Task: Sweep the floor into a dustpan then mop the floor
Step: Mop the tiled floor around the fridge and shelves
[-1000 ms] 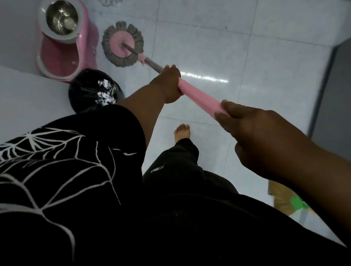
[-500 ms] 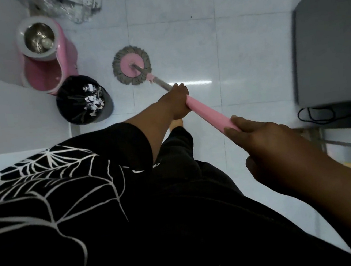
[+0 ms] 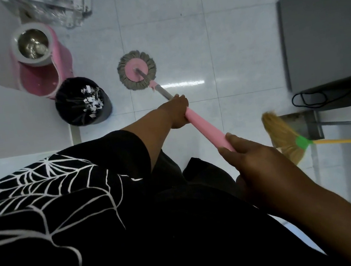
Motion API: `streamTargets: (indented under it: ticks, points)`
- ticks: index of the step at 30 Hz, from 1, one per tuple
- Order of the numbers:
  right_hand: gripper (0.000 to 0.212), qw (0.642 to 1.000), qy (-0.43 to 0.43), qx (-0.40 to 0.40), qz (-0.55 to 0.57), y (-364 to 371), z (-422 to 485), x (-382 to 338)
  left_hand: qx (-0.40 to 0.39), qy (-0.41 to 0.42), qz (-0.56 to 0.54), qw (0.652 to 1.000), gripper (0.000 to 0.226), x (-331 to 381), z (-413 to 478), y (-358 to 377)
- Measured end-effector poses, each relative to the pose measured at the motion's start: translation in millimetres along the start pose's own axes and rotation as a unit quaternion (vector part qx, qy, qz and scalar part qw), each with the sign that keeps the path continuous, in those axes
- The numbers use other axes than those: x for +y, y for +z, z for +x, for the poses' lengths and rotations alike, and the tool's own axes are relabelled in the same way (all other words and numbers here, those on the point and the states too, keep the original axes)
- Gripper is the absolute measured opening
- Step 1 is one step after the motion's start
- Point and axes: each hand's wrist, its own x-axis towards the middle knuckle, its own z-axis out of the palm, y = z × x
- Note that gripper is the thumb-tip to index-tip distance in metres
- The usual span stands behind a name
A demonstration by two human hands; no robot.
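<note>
Nearest, the right hand [image 3: 260, 164] has its fingers curled round the upper end of the pink mop handle [image 3: 204, 127]. Farther along, the left hand [image 3: 176, 110] grips the same handle where pink meets grey metal. To the right, a straw broom [image 3: 285, 134] lies on the tiled floor [image 3: 235, 37]. Beyond the hands, the round mop head [image 3: 137, 73] rests flat on the tiles, mid-floor. By the floor's left edge stands a black-lined bin [image 3: 106, 109], and just behind it a pink spin bucket [image 3: 63, 56].
</note>
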Motion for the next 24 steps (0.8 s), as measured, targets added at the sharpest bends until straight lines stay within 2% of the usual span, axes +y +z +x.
streamTargets:
  ticks: [5, 11, 17, 20, 24]
  points:
    - [0.065, 1.000, 0.008, 0.005, 0.022, -18, 51, -37, 0.015, 0.002, -0.017, 1.000, 0.053, -52, 11, -35]
    - [0.056, 0.999, 0.012, 0.019, 0.023, -63, 140, -76, 0.008, -0.002, -0.021, 1.000, 0.060, -127, 46, -109]
    - [0.045, 0.999, 0.025, 0.031, 0.013, -94, 219, -104, 0.006, 0.013, 0.009, 1.000, 0.056, -186, 78, -174]
    - [0.045, 0.999, 0.026, 0.043, 0.020, -97, 238, -115, 0.000, 0.017, 0.019, 1.000, 0.050, -203, 85, -189]
    - [0.047, 0.998, 0.028, 0.037, 0.038, -94, 240, -127, 0.003, 0.016, 0.029, 0.999, 0.054, -213, 84, -187]
